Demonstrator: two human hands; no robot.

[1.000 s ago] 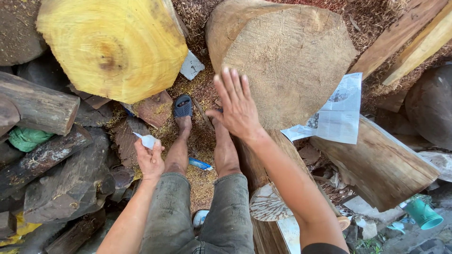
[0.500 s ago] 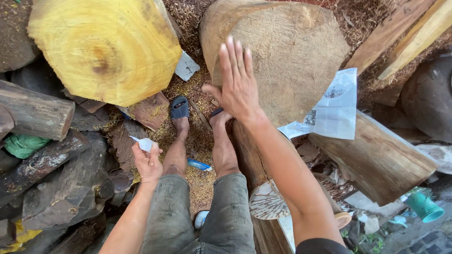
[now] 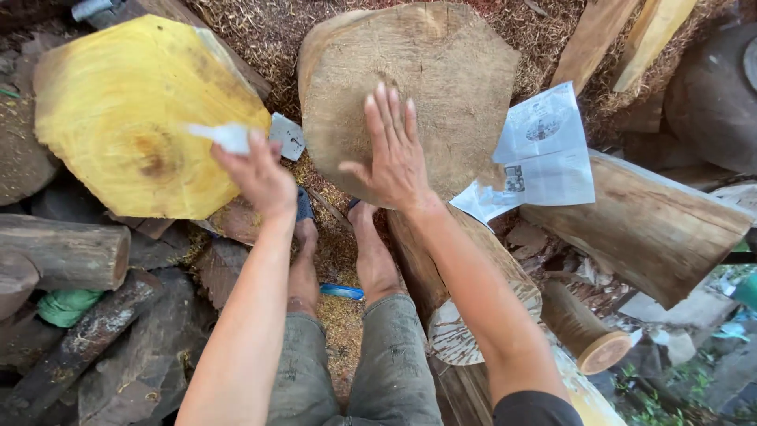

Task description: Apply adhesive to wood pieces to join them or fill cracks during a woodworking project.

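The left hand (image 3: 264, 177) pinches a small white crumpled piece of paper (image 3: 225, 136) between the fingertips, in front of the yellow cut face of a big round log (image 3: 118, 102). The right hand (image 3: 394, 154) is spread flat with the fingers straight, and it lies on the pale brown round end of a thick log (image 3: 441, 71). A white printed paper sheet (image 3: 544, 154) rests beside this log. The ground with sawdust (image 3: 339, 252) carries the bare feet, with dark split wood on the left side
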